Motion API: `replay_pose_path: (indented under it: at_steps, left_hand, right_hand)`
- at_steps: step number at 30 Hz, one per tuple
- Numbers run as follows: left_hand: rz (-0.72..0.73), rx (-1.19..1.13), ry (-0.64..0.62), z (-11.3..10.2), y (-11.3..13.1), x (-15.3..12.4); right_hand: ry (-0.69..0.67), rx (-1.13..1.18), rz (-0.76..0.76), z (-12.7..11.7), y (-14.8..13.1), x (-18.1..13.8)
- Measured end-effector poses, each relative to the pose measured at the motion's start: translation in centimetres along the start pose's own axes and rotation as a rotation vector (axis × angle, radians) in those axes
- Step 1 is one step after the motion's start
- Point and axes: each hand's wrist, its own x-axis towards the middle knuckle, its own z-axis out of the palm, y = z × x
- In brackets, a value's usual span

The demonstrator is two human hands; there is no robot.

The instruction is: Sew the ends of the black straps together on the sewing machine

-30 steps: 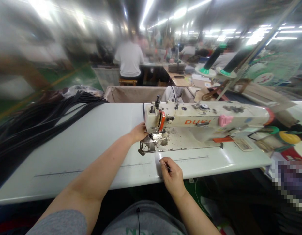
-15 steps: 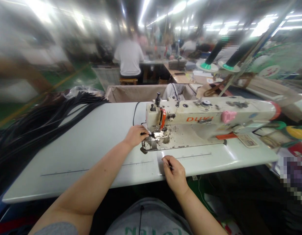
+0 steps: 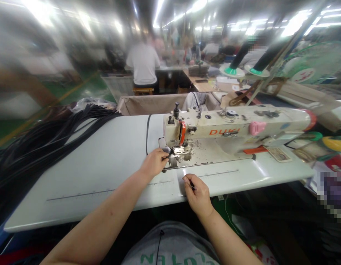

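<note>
My left hand [image 3: 155, 162] is closed in a pinch on a narrow black strip [image 3: 168, 151], just left of the sewing machine's presser foot. The sewing machine [image 3: 231, 127] is cream coloured and worn, with an orange guard [image 3: 182, 133] by its needle. Below the machine bed, near the table's front edge, my right hand [image 3: 197, 191] is closed around a small, thin, dark item, mostly hidden by the fingers. A dark narrow length [image 3: 148, 134] lies in a curve on the table behind my left hand.
Many long black strips [image 3: 84, 125] are heaped over the white table's [image 3: 104, 154] left end. Behind the machine stands a beige fabric-sided bin [image 3: 151, 105]. Two black thread cones [image 3: 243, 55] rise at the back right. A person in white [image 3: 144, 64] sits farther off.
My left hand has drawn slightly toward me, with its fingers still pinched on the strip. The right hand has barely moved. The view has shifted slightly.
</note>
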Motion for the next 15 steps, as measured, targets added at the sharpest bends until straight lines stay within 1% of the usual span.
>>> replay_pose_path:
  at_steps: [5, 10, 12, 15]
  left_hand:
    - [-0.086, -0.033, 0.001, 0.6, 1.2, -0.6]
    - [-0.194, -0.079, -0.027, 2.0, 2.7, -1.3]
    - [-0.212, -0.077, -0.033, 2.6, 3.4, -1.5]
    - [-0.197, 0.014, -0.025, 3.1, 4.1, -1.7]
  right_hand:
    - [-0.005, 0.01, 0.009, 0.1, 0.1, -0.1]
    - [-0.001, 0.022, 0.011, 0.2, 0.2, -0.1]
    - [0.003, 0.017, 0.02, 0.2, 0.2, -0.1]
    - [0.007, 0.023, 0.037, 0.1, 0.1, -0.2]
